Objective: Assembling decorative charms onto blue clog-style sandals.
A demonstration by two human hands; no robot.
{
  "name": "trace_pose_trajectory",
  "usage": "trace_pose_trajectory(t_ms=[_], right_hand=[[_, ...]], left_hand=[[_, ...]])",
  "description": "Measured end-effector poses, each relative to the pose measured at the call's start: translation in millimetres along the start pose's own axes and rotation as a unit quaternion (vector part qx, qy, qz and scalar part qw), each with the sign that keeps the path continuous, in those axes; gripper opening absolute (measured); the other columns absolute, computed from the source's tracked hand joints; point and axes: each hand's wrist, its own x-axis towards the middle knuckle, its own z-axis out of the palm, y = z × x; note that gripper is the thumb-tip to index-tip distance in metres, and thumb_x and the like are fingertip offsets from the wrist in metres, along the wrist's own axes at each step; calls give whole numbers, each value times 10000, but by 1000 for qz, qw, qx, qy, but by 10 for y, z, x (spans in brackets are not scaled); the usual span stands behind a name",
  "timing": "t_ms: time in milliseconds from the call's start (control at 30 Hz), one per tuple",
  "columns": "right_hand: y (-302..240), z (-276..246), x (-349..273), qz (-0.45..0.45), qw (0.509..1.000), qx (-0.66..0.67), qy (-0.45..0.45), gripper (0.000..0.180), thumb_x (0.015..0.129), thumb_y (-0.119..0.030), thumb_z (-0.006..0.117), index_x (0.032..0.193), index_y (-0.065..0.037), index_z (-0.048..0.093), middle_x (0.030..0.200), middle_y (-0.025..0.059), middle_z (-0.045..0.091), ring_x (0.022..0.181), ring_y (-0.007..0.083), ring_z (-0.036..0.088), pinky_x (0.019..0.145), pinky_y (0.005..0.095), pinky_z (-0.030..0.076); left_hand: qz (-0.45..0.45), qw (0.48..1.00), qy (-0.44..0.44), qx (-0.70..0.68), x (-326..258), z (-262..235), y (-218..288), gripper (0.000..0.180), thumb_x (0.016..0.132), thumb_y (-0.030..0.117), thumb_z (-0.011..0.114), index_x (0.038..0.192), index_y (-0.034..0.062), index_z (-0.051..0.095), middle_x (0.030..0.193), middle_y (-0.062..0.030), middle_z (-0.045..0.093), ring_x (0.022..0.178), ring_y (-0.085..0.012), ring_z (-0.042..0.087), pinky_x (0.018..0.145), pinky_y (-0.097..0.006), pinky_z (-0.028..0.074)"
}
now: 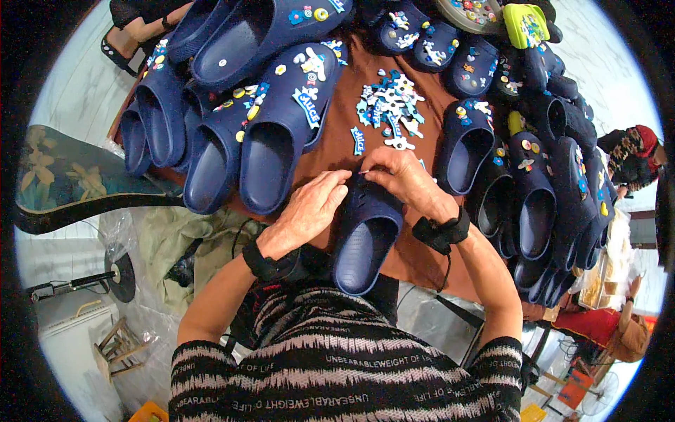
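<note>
A dark blue clog lies in front of me with its open heel towards my body. My left hand is against the left side of its toe, thumb and fingers closed about the edge. Over the top of the toe, my right hand pinches a tiny pale piece, partly hidden by the fingertips; its kind cannot be made out. Just beyond my hands, a blue-and-white lettered shoe charm lies apart from a loose pile of charms in white, blue and black.
Decorated blue clogs crowd the left of the brown cloth, and more clogs line the right. At the back right is a lime-green clog. A dark curved panel juts in at left. Other people are at far right and upper left.
</note>
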Motion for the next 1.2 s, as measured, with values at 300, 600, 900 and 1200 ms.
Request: trace_pose_trajectory(t_ms=[300,600,900,1200], right_hand=[[65,-18,15,-130,978,-149,-63,84,782,-65,710,865,-63,702,898,101,681,928,333,615,820,424,504],[198,-82,-92,-121,985,-93,-77,83,807,-79,711,886,-60,694,914,101,682,960,325,628,860,427,496],[219,-19,-248,-132,987,-60,-74,91,833,-85,696,912,-44,674,967,115,663,1000,337,614,920,433,476],[183,-53,-517,-121,985,-98,-68,189,910,-219,659,966,-44,703,1074,112,664,1244,359,507,1106,526,365]], left_hand=[[-2,998,-50,35,-101,150,-108,404,1029,272,483,1311,-13,530,1231,-221,607,1152,-394,589,986,-444,469],[-31,994,-99,38,-79,42,191,560,1003,382,531,1389,-15,450,1333,-229,538,1226,-409,544,1027,-458,442],[-12,992,-102,69,-49,181,197,654,993,458,526,1400,-42,414,1401,-256,470,1277,-427,498,1055,-481,420],[-1,994,-102,44,-23,238,120,514,1018,385,489,1366,8,474,1363,-242,504,1238,-432,522,1030,-482,442]])
